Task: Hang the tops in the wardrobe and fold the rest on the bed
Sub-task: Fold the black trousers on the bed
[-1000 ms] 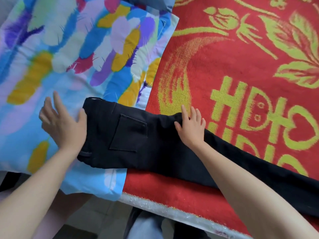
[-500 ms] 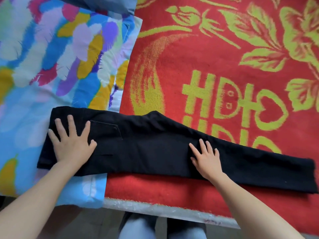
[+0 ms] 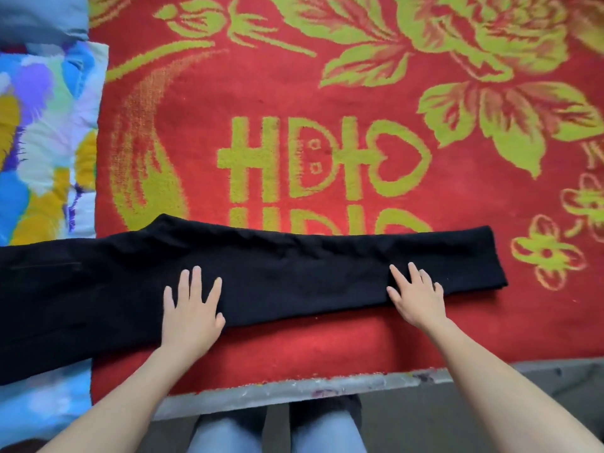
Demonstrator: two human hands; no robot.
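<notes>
red blanket (image 3: 327,103) bears black trousers (image 3: 294,269); both hands (image 3: 192,308) flat.

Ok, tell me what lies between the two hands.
Head view: only a bare stretch of the black trousers between left hand and right hand.

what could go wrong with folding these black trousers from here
1. The black trousers straddle the seam between the patterned quilt and the red blanket; on that uneven base a fold may come out crooked.
2. They lie near the bed's front edge, so a fold could drag them off it.
3. The left hand and right hand only press flat, so the cloth may shift.
</notes>
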